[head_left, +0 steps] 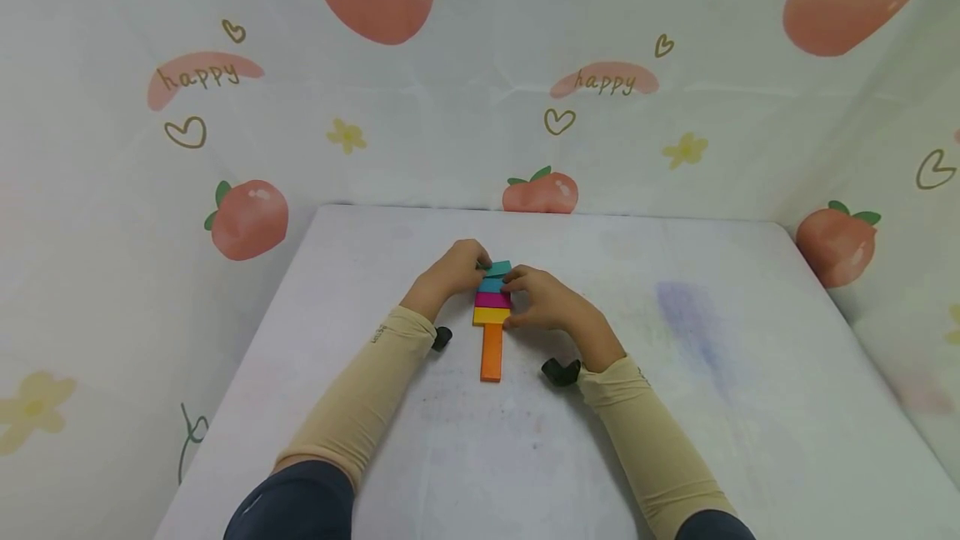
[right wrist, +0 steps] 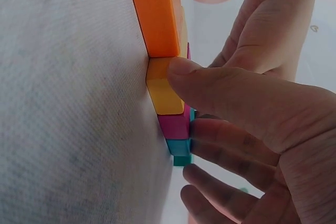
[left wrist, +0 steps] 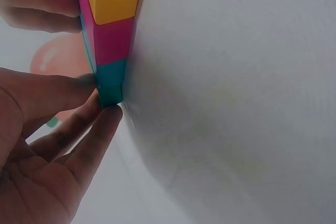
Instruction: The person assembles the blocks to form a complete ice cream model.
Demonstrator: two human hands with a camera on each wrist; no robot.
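On the white table several coloured blocks form a line. An orange block (head_left: 491, 354) lies lengthwise nearest me; beyond it lie crosswise a yellow block (head_left: 491, 317), a magenta block (head_left: 492, 300), a blue block (head_left: 491, 285) and, slightly skewed, a teal block (head_left: 499, 267) at the far end. My left hand (head_left: 454, 270) pinches the teal block's left end between thumb and finger in the left wrist view. My right hand (head_left: 551, 300) rests along the right side, its thumb touching the yellow block (right wrist: 167, 95) and its fingers beside the magenta and blue ones.
Dark wrist-camera pieces show below each wrist, one left (head_left: 442, 338) and one right (head_left: 561, 372). A printed cloth (head_left: 450, 123) hangs behind the table (head_left: 750, 290). A bluish stain (head_left: 690, 323) marks the tabletop on the right.
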